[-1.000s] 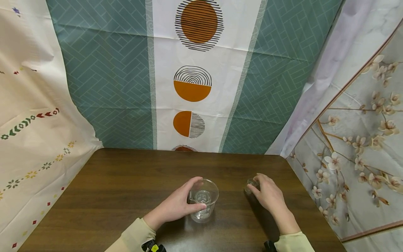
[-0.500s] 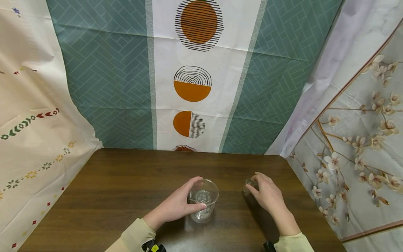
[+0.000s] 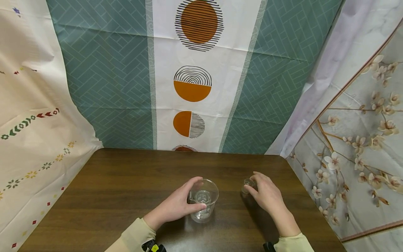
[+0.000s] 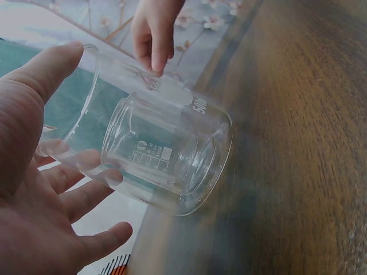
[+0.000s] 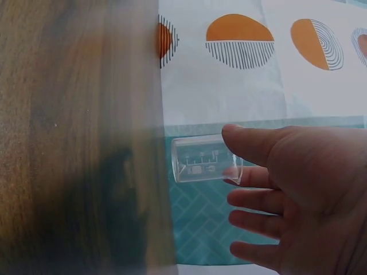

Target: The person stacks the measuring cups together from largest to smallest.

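My left hand (image 3: 177, 204) holds a large glass beaker (image 3: 214, 203) near its rim, thumb on one side and fingers on the other. The large beaker stands upright on the table. Inside it sits a smaller beaker (image 4: 152, 152) with white markings, plainly seen in the left wrist view. To the right, my right hand (image 3: 267, 192) pinches a small clear beaker (image 5: 200, 159) between thumb and index finger at its lip end. The other right-hand fingers (image 5: 255, 220) are spread apart from it. The small beaker looks raised off the tabletop, with a shadow below.
The brown wooden table (image 3: 110, 196) carries both hands' work. A teal and white patterned cloth (image 3: 110, 87) hangs behind its far edge. Patterned cloths also hang at the left (image 3: 37, 147) and the right (image 3: 362, 140).
My right hand has shifted slightly to the left with the small beaker. The left hand and the large beaker have stayed in place.
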`<state>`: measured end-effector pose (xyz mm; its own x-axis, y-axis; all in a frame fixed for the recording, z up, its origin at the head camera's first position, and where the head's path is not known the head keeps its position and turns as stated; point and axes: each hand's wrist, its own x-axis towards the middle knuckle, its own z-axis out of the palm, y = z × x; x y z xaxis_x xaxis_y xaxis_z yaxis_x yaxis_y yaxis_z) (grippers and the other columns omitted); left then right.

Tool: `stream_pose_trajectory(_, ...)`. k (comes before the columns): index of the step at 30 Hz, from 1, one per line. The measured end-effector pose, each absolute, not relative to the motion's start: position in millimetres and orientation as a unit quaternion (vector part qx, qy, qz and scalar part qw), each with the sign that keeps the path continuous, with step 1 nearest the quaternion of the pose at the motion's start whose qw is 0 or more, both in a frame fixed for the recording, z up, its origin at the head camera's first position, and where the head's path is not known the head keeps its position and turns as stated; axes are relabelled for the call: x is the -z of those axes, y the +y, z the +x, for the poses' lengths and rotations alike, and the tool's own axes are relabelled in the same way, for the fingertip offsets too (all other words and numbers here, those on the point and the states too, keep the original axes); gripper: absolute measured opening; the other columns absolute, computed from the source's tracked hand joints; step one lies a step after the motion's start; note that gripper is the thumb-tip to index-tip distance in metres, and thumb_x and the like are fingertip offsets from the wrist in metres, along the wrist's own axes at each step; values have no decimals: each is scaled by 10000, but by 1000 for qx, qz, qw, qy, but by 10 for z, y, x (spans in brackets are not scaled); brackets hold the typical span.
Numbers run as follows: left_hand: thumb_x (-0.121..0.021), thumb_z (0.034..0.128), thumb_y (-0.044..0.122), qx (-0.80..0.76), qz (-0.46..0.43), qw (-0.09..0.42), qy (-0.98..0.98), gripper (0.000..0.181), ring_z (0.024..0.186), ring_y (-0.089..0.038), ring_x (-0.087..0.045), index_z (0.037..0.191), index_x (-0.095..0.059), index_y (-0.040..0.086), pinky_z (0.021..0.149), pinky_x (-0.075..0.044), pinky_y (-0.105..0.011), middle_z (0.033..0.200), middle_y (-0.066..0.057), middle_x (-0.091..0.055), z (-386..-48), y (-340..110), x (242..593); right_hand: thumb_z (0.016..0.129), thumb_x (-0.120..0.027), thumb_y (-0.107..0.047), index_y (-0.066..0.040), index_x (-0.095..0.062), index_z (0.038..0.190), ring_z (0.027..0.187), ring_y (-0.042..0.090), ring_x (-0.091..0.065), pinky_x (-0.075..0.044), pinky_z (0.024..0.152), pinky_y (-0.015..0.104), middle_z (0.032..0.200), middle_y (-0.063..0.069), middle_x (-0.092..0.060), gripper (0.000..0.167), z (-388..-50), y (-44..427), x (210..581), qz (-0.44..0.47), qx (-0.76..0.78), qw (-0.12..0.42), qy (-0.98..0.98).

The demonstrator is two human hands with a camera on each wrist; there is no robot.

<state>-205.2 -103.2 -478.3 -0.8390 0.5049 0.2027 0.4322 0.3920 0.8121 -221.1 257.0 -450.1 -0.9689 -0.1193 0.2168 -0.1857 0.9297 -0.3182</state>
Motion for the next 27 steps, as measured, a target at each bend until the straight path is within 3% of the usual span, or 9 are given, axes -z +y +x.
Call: stream_pose_trajectory(27,-840,966,557,-470,282,36,835,892,1453,-274,-559,1653,-411,185,1156,-456,-604,1575,-22,-594,-2059,-1023,4801,1031,-816,-325,-25,-728,1253,1478,464,-510,-482,1102,664,1576,229,-584,383,-2139,2464,4408,104,-172,101,-974)
